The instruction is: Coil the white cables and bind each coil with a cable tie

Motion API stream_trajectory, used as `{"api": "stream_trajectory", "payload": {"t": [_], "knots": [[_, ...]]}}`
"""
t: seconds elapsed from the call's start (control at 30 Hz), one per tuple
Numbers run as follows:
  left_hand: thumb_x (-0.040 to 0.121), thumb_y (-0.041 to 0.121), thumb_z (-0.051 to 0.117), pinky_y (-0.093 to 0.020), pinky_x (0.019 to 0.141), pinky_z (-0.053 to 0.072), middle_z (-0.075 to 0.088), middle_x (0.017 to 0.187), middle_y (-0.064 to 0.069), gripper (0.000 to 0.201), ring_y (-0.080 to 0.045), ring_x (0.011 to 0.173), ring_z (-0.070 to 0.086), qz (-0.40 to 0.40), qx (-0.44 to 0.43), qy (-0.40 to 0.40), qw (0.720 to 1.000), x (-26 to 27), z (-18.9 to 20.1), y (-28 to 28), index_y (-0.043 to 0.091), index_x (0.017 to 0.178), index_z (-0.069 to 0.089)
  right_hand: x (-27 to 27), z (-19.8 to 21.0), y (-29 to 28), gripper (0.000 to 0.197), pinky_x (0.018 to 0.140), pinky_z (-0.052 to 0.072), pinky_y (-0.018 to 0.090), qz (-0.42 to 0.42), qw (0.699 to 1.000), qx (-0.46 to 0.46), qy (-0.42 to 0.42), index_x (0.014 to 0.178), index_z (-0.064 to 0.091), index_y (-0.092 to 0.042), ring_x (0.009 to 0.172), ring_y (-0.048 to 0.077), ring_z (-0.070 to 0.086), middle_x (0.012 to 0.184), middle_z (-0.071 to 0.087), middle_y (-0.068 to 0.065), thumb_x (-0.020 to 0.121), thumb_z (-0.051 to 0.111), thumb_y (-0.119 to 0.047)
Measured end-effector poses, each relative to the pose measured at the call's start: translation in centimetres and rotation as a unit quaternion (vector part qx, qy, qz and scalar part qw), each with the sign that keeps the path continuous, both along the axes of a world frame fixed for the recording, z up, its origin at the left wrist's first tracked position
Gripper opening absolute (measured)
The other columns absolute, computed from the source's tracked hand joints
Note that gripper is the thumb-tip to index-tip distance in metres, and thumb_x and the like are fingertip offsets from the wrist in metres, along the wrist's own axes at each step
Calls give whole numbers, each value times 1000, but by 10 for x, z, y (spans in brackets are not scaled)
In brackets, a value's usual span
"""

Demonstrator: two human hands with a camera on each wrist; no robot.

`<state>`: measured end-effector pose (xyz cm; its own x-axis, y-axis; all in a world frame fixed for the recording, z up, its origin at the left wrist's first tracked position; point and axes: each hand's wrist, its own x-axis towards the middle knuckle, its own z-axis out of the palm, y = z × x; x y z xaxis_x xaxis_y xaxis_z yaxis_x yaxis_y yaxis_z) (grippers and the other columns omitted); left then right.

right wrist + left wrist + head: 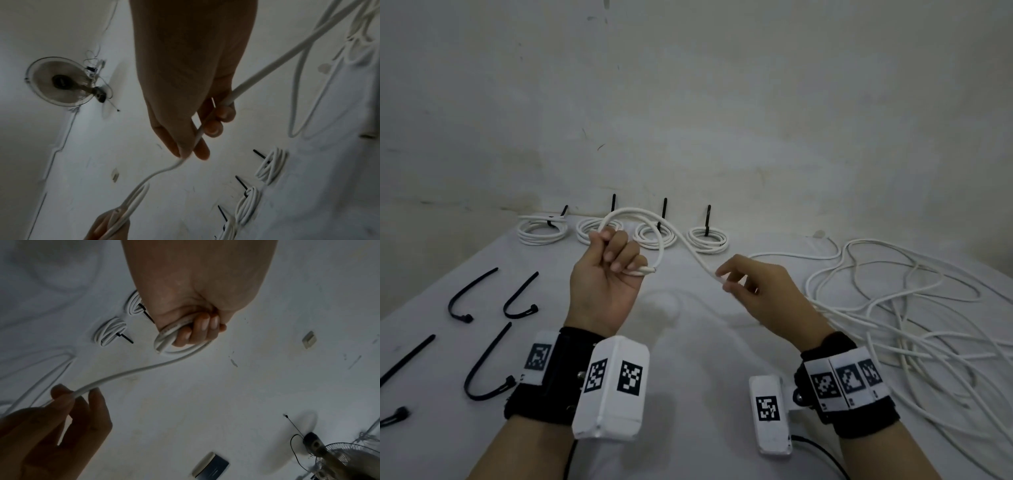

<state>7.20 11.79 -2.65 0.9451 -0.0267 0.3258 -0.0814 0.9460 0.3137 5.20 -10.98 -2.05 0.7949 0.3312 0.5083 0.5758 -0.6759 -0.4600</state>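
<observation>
My left hand (613,260) is raised above the table, fingers curled round the end of a white cable (650,219) that forms one loop above the fist. In the left wrist view the same hand (191,331) grips the cable (131,371). The cable runs right to my right hand (736,281), which pinches it between thumb and fingers (205,129); the cable (257,76) trails from there into the loose tangle (893,308). Several loose black cable ties (482,363) lie on the left.
Several finished coils (707,238) bound with black ties sit in a row along the wall at the back. The table (688,359) is covered in white cloth. A fan (59,81) shows in the right wrist view.
</observation>
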Motion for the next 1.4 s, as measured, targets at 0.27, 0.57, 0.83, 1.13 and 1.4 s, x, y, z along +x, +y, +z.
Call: {"api": "stream_trajectory", "payload": {"t": [0.27,0.57,0.83,1.13,1.4], "knots": [[90,34,36,-16,45,35,34,52,7,23,-5,43,32,61,86,17,994,-2,1,-12,18,74,40,-21,18,25,32,74,50,30,108,980,-170,12,116,68,-18,83,12,60,95,65,-6,89,60,-3],[94,32,32,-19,46,34,35,56,3,24,-9,46,33,35,261,-28,964,-15,-1,-38,14,78,35,-35,48,40,20,71,51,37,141,968,-204,-47,102,70,-18,79,10,61,91,70,-6,87,62,-8],[101,31,26,-23,54,42,47,71,-11,35,-14,58,46,-8,397,-43,917,-23,-5,-44,2,102,46,-27,58,36,19,57,41,30,130,984,-112,-58,80,54,-9,64,12,48,70,54,-6,80,72,-14],[94,30,33,-17,40,18,31,47,3,36,-3,33,25,-116,230,-7,966,-20,-3,-38,11,72,56,-2,49,10,6,60,39,13,68,995,18,-64,86,65,-18,65,7,52,71,57,-9,87,67,-12],[87,34,37,-16,34,18,26,40,8,40,-3,31,15,-165,228,42,959,-28,0,-45,15,58,55,9,56,6,8,55,33,11,41,992,91,-83,82,63,-15,58,7,45,72,59,-8,89,64,-10]]}}
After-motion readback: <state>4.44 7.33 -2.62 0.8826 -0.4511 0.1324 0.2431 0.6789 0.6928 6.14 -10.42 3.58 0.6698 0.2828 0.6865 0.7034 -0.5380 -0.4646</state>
